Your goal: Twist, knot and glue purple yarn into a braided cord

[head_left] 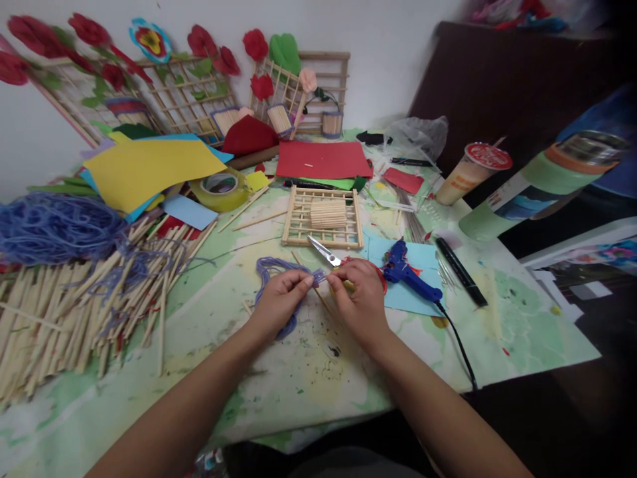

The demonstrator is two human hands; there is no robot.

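Note:
Near the table's middle, my left hand (pixel 283 299) pinches strands of purple yarn (pixel 269 267) between thumb and fingers. The rest of that small skein lies under and beside it. My right hand (pixel 359 295) is closed close by, its thumb and forefinger together at the end of the yarn. Scissors (pixel 324 252) with red handles lie partly hidden behind my right hand, blades pointing away to the left. Just beyond is a small lattice of wooden sticks (pixel 293 229) with a stick panel (pixel 328 215) on it. A thin stick (pixel 323 300) lies below my hands.
A blue glue gun (pixel 411 275) rests on light blue paper (pixel 373 249) at right, its cord crossing the table edge. Loose sticks (pixel 64 325) and a purple yarn pile (pixel 54 226) fill the left. A drink cup (pixel 472 174) and green bottle (pixel 532 189) stand at right.

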